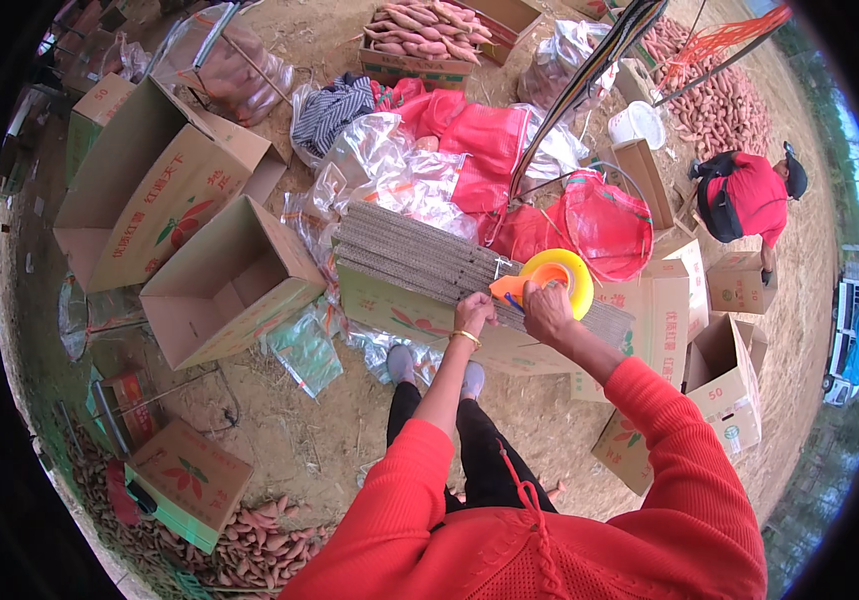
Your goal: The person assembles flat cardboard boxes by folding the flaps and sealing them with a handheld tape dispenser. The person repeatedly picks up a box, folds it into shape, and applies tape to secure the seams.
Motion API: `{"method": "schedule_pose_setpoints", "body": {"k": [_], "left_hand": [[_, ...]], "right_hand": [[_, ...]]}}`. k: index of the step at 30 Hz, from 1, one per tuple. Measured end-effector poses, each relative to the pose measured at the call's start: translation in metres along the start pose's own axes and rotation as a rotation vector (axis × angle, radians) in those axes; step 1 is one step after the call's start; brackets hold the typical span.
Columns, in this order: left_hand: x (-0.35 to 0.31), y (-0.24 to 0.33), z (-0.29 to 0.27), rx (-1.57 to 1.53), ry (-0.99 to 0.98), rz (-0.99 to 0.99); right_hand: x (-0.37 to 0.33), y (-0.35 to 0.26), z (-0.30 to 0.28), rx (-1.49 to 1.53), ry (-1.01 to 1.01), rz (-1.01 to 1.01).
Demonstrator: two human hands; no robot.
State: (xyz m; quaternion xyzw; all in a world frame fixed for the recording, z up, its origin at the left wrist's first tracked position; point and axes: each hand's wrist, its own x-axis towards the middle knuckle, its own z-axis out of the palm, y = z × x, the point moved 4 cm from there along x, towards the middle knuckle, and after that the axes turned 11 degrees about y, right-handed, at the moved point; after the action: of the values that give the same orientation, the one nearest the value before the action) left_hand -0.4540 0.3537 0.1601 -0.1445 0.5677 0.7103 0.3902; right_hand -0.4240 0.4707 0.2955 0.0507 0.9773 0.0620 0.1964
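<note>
My right hand (547, 308) is wrapped round an orange tape dispenser (505, 290) that carries a big yellow tape roll (580, 285). Both are over a stack of flattened cardboard boxes (409, 262) standing in front of me, their corrugated edges facing up. My left hand (474, 314) is closed just left of the dispenser, at the near edge of the stack. Whatever its fingers pinch is too small to make out. The dispenser's metal front end points toward the left, close above the cardboard edges.
Opened boxes (234, 290) stand to the left, with more boxes (724, 385) at the right. Plastic bags (379, 165) and red mesh sacks (604, 222) lie beyond the stack. Sweet potatoes (717, 110) are heaped far right, where a person in red (747, 195) bends over a box.
</note>
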Motion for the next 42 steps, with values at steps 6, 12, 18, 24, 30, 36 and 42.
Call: {"method": "schedule_pose_setpoints", "body": {"k": [6,12,18,24,30,36,42], "left_hand": [[0.002,-0.005,-0.003,-0.056,-0.037,-0.005],[0.009,-0.007,-0.002,-0.064,-0.039,-0.001],[0.005,-0.001,0.001,-0.034,-0.045,0.026],[0.004,0.001,-0.003,-0.036,-0.028,0.032],[0.005,0.001,-0.002,-0.097,-0.048,-0.001],[0.005,0.000,0.000,-0.087,-0.019,0.006],[0.004,-0.003,-0.001,-0.043,-0.004,0.002]], "right_hand": [[-0.004,0.008,-0.022,0.205,0.051,0.118],[0.000,0.004,-0.015,0.203,0.128,0.080],[0.006,-0.001,-0.007,0.092,0.135,0.048],[0.010,0.002,-0.003,0.001,0.065,0.005],[0.012,0.013,-0.024,0.193,0.148,0.075],[0.016,-0.003,-0.019,0.106,0.083,0.028],[0.005,0.004,-0.006,0.041,0.021,0.002]]}}
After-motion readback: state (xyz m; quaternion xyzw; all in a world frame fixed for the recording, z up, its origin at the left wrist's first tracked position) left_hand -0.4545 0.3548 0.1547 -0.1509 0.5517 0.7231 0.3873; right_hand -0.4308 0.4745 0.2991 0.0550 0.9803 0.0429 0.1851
